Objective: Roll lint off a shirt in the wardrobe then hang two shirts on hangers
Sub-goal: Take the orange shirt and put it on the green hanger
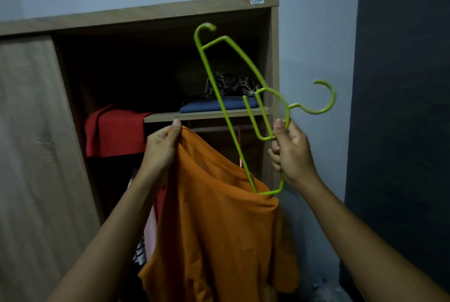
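Wood-grain fills the left of the frame, where the wardrobe's sliding door (26, 136) stands pushed aside, and a red garment (114, 131) droops off a shelf in the dim opening beside it. Just right of that, the left hand (163, 148) pinches the orange shirt (219, 228) at the top of its shoulder, fingers (175, 129) curled tight on the cloth. The shirt hangs in front of the wardrobe at centre frame. It looks light, soft and limp, so it will sag and twist wherever it is not held; the shoulder seam or neck rim seems the best grip, keeping the neck hole open. Right of centre, 2 green hangers (229, 124) are bunched together, thin, stiff and probably slick, and 1 lower corner dips into the neck opening. The right hand (292, 155) grips them near the hooks with its fingers (274, 154) wrapped round the wire; they may tangle, so parting them looks wise. Behind, folded blue cloth (219, 106) sits on a shelf. The shirt's hem is cut off at the bottom edge, the wardrobe's lower clothes are too dark to make out, no lint roller shows, and I cannot tell which is the second shirt.
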The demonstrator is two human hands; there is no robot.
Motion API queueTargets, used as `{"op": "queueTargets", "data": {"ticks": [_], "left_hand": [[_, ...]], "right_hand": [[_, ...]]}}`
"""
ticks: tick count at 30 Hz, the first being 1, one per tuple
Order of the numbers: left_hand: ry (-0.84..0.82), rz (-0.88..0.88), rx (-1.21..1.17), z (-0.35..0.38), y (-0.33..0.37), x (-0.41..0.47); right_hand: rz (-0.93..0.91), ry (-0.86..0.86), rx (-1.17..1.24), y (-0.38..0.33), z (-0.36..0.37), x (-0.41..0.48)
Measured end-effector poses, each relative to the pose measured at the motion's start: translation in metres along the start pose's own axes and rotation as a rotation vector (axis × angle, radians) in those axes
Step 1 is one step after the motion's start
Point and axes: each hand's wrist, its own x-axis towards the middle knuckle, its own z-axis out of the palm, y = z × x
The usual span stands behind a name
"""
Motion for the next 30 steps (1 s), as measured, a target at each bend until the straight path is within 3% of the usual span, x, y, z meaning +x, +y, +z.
{"op": "queueTargets", "data": {"ticks": [6, 10, 14, 18, 26, 30], "left_hand": [[-0.224, -0.003, 0.052, 0.026, 0.021, 0.0], [-0.277, -0.049, -0.047, 0.039, 0.034, 0.001], [-0.258, -0.06, -0.102, 0.041, 0.054, 0.005], [-0.157, -0.057, -0.193, 0.03, 0.068, 0.013], [0.151, -0.062, -0.21, -0.035, 0.038, 0.031], [0.21, -0.063, -0.183, -0.047, 0.004, 0.018]], "right_hand": [[-0.149, 0.202, 0.241, 0.012, 0.045, -0.031], [-0.265, 0.219, 0.356, 0.008, 0.066, -0.038], [-0.275, 0.259, 0.322, 0.013, 0.08, -0.039], [-0.308, 0.204, 0.15, 0.036, 0.078, -0.039], [-0.15, -0.238, -0.572, 0.029, 0.027, -0.018], [-0.098, -0.407, -0.761, 0.007, 0.003, 0.002]]}}
